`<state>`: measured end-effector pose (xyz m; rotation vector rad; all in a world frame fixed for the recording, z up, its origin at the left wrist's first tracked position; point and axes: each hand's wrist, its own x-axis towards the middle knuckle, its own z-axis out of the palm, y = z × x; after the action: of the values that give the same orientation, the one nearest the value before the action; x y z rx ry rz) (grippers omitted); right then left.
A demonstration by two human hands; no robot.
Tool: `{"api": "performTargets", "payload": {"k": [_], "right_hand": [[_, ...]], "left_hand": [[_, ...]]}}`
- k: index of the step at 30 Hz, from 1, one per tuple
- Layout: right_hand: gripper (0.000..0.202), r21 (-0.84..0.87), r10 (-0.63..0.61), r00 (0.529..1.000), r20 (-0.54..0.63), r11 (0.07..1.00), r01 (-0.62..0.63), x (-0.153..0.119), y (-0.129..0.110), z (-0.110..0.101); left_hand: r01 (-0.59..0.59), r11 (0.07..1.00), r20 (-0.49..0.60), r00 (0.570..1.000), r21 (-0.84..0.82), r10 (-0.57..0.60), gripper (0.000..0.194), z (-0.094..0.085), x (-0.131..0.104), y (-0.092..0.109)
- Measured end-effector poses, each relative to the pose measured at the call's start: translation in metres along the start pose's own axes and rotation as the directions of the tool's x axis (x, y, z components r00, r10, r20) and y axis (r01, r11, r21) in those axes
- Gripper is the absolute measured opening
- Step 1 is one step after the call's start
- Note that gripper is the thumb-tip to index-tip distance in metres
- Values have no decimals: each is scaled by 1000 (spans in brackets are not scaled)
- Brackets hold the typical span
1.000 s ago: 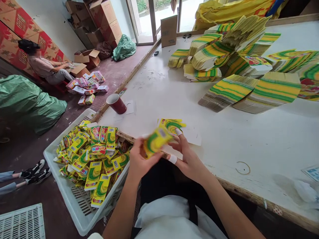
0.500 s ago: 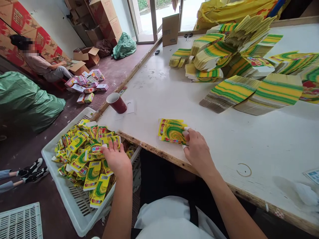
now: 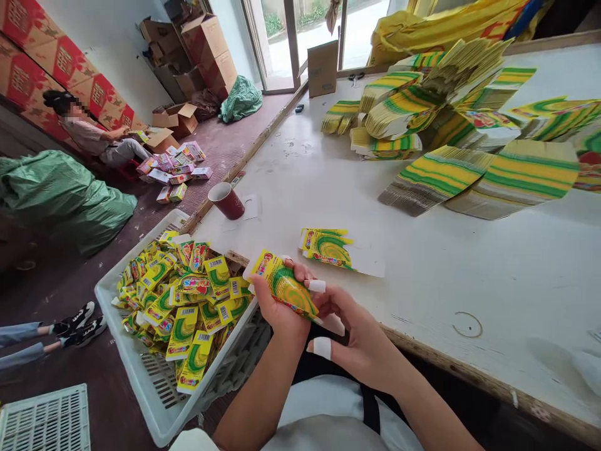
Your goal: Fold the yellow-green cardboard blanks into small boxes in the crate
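My left hand [image 3: 286,313] is closed around a small yellow-and-green printed carton [image 3: 286,283], held tilted above the table's front edge. My right hand [image 3: 352,332], with white tape on the thumb and a finger, is at the carton's lower end. Its thumb and forefinger are apart beside a pale flap [image 3: 334,324]; whether the other fingers touch the carton is hard to see. On the table just beyond lie a few flat, overlapping cartons [image 3: 328,247]. At the left, a white plastic crate [image 3: 154,416] holds many similar filled-looking cartons [image 3: 188,326].
A dark red cup [image 3: 227,202] stands near the table's [image 3: 291,188] left edge. Fanned stacks of flat cartons [image 3: 441,178] spread across the far right. A rubber band [image 3: 468,324] lies at right. A seated person [image 3: 94,134] is beside boxes on the floor.
My left hand has come from over the crate to the table's edge and now holds a carton. My right hand has left the flat cartons and moved to the held carton's lower end.
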<state>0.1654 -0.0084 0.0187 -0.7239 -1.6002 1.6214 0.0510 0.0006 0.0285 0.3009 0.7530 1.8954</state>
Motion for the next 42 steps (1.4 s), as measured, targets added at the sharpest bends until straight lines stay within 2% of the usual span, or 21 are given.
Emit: {"api": "performTargets", "payload": {"k": [3, 5, 8, 14, 16, 17, 20, 22, 24, 26, 27, 28, 30, 31, 32, 33, 34, 36, 38, 40, 42], "right_hand": [[48, 7, 36, 996, -76, 999, -35, 4, 9, 3], [43, 3, 57, 988, -146, 998, -58, 8, 16, 1], [32, 2, 35, 969, -245, 999, -35, 12, 22, -9], [5, -112, -27, 965, -263, 994, -3, 11, 19, -31], [10, -251, -140, 951, -277, 966, 69, 9, 20, -38], [14, -351, -230, 926, -299, 929, 118, 8, 20, -42], [26, -694, -535, 793, -292, 689, 210, 5, 20, -52], [30, -833, -654, 737, -171, 495, 246, 2, 20, -56], [30, -858, -676, 737, -21, 390, 334, 0, 19, -52], [29, -825, -661, 749, 33, 405, 393, -1, 19, -44], [27, -807, -658, 753, -14, 452, 380, -2, 19, -39], [32, -783, -649, 752, -117, 526, 333, -2, 20, -35], [59, -651, -549, 731, -405, 735, 191, -2, 21, -29], [69, -523, -437, 733, -521, 842, 130, -2, 22, -28], [72, -358, -285, 766, -576, 930, 77, -1, 22, -28], [68, -171, -114, 824, -555, 985, 21, -1, 22, -28], [62, 14, 48, 882, -469, 999, -47, 0, 21, -28], [56, 287, 255, 936, -241, 940, -183, 2, 20, -29], [56, 377, 312, 940, -139, 894, -241, 3, 19, -30], [56, 335, 312, 938, -150, 909, -248, 5, 20, -30], [60, 223, 279, 941, -191, 946, -235, 6, 21, -30]], "left_hand": [[12, 998, -57, 998, 69, -8, 62, -1, 0, -5], [31, 987, -91, 996, 161, -16, 66, -4, -2, -10], [36, 958, -58, 998, 285, -20, 73, -9, -4, -14], [62, 933, -50, 998, 355, -47, 41, -23, 1, -14], [70, 917, -30, 998, 393, -64, 36, -29, 4, -10], [72, 911, -15, 997, 407, -72, 37, -32, 6, -5], [1, 876, 81, 996, 483, -46, 60, -39, 11, 18], [-129, 773, 230, 973, 621, -22, 79, -38, 13, 35], [-243, 555, 365, 923, 795, -118, 90, -31, 12, 46], [-287, 296, 375, 875, 911, -305, 84, -22, 8, 47], [-288, 191, 342, 860, 938, -380, 74, -19, 4, 44], [-289, 118, 312, 852, 950, -420, 66, -16, 1, 39], [-299, 51, 292, 857, 953, -425, 60, -14, -6, 27], [-312, 39, 301, 864, 949, -404, 63, -15, -9, 21], [-331, 35, 318, 867, 943, -384, 66, -17, -12, 16], [-351, 41, 341, 868, 936, -362, 66, -19, -14, 12], [-370, 63, 368, 865, 927, -341, 65, -21, -16, 8], [-406, 139, 429, 857, 903, -287, 63, -24, -20, 4], [-446, 210, 488, 842, 870, -232, 62, -27, -20, 2], [-477, 230, 520, 832, 848, -193, 56, -28, -19, 0], [-473, 205, 509, 840, 857, -188, 52, -29, -17, 0]]}}
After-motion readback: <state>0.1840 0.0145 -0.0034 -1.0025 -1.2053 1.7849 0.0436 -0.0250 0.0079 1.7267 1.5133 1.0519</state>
